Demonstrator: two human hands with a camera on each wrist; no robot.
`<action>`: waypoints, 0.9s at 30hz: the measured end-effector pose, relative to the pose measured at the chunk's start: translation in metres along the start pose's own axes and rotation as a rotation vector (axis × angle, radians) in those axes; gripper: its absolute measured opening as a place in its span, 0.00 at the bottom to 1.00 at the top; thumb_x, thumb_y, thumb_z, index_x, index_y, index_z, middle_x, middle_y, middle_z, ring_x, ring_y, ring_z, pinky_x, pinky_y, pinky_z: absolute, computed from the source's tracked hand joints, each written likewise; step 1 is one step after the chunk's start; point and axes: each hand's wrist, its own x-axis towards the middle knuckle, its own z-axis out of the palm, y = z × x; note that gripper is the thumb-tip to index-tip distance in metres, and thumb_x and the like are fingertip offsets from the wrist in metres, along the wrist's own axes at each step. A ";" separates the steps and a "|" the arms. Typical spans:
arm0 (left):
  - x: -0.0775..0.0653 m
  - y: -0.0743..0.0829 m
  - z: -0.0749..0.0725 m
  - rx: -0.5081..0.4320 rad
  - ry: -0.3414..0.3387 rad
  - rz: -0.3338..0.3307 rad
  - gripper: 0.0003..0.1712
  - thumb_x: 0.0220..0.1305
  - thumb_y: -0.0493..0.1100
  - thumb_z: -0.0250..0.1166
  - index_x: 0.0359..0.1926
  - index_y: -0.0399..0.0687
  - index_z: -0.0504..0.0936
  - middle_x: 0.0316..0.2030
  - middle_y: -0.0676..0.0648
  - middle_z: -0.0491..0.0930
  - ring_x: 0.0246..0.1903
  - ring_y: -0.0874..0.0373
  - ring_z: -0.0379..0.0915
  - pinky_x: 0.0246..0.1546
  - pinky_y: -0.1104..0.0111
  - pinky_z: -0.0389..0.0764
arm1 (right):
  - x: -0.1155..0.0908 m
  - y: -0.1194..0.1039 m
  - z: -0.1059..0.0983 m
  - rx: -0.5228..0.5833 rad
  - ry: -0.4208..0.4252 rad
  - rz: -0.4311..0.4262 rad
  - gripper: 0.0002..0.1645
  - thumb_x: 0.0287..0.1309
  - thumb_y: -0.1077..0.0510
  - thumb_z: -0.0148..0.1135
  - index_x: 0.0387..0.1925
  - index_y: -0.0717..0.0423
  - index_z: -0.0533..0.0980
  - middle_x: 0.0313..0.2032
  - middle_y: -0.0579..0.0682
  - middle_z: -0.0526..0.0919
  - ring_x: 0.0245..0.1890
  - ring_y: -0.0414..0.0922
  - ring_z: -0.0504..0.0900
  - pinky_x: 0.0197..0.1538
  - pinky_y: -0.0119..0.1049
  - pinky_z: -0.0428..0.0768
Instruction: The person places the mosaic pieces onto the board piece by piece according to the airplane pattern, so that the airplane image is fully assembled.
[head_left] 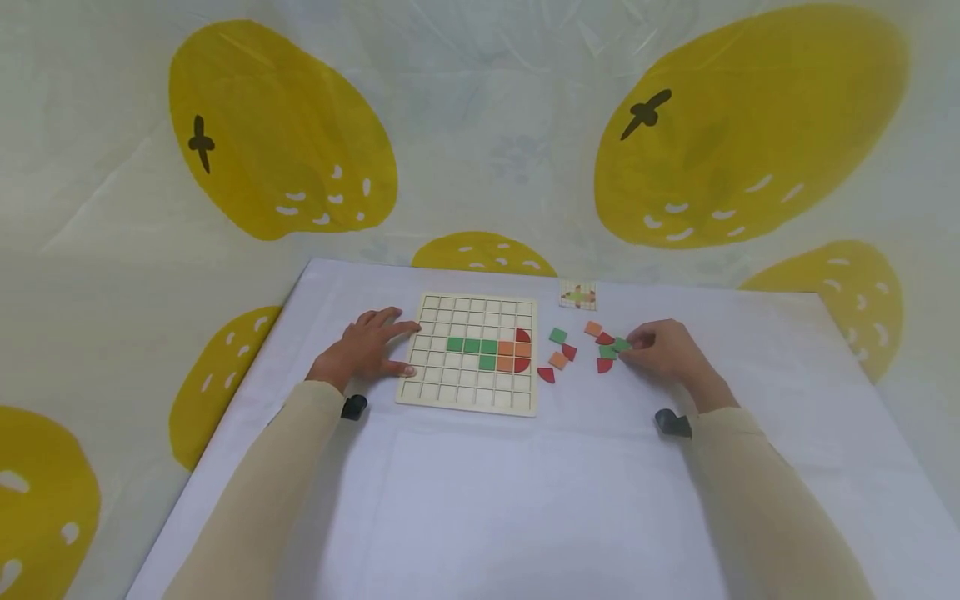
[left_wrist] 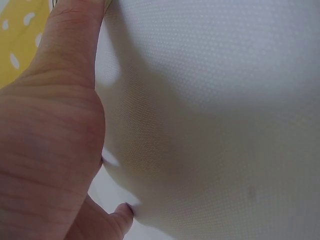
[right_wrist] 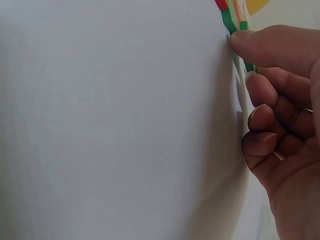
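Green square tile (head_left: 622, 343) is pinched between thumb and forefinger of the right hand (head_left: 670, 356), right of the gridded board (head_left: 465, 399) and just beside another green tile (head_left: 607, 352). Picking up a tile seems the step in hand; the next move probably calls for lifting it past the loose red quarter-circle tiles (head_left: 604, 366). The left hand (head_left: 365, 347), fingers spread apart, rests at the board's left edge. White cloth (head_left: 577, 500) toward the person gives open room
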 end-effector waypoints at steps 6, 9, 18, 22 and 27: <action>-0.003 0.003 -0.003 -0.002 0.005 0.003 0.51 0.58 0.68 0.74 0.79 0.74 0.62 0.84 0.44 0.47 0.81 0.33 0.42 0.78 0.32 0.50 | -0.001 -0.008 0.002 0.006 -0.012 0.016 0.24 0.61 0.48 0.73 0.53 0.58 0.84 0.41 0.56 0.85 0.47 0.54 0.77 0.48 0.42 0.80; -0.004 0.004 -0.003 -0.011 0.003 -0.003 0.50 0.58 0.67 0.74 0.79 0.75 0.62 0.84 0.44 0.46 0.81 0.33 0.42 0.78 0.32 0.50 | -0.001 -0.014 0.001 0.014 -0.031 0.037 0.26 0.60 0.46 0.74 0.54 0.58 0.84 0.42 0.56 0.85 0.48 0.54 0.77 0.48 0.42 0.81; -0.004 0.002 -0.002 -0.010 0.007 0.008 0.50 0.58 0.68 0.73 0.79 0.74 0.62 0.84 0.44 0.47 0.81 0.33 0.42 0.78 0.31 0.50 | 0.000 -0.030 0.003 0.020 -0.054 0.011 0.27 0.59 0.46 0.76 0.53 0.59 0.84 0.41 0.55 0.86 0.45 0.52 0.78 0.43 0.36 0.80; -0.005 0.002 -0.002 -0.010 0.007 0.012 0.50 0.59 0.68 0.73 0.79 0.75 0.62 0.84 0.45 0.47 0.81 0.34 0.43 0.78 0.32 0.51 | 0.001 -0.037 0.005 0.030 -0.069 0.003 0.25 0.59 0.45 0.76 0.52 0.57 0.85 0.38 0.54 0.85 0.43 0.52 0.78 0.41 0.34 0.80; -0.005 0.002 -0.004 -0.013 0.014 0.022 0.50 0.58 0.68 0.73 0.79 0.73 0.63 0.84 0.44 0.48 0.81 0.33 0.43 0.78 0.31 0.52 | 0.003 -0.046 0.008 0.042 -0.103 0.007 0.26 0.59 0.45 0.76 0.52 0.56 0.85 0.37 0.53 0.84 0.44 0.52 0.78 0.41 0.34 0.80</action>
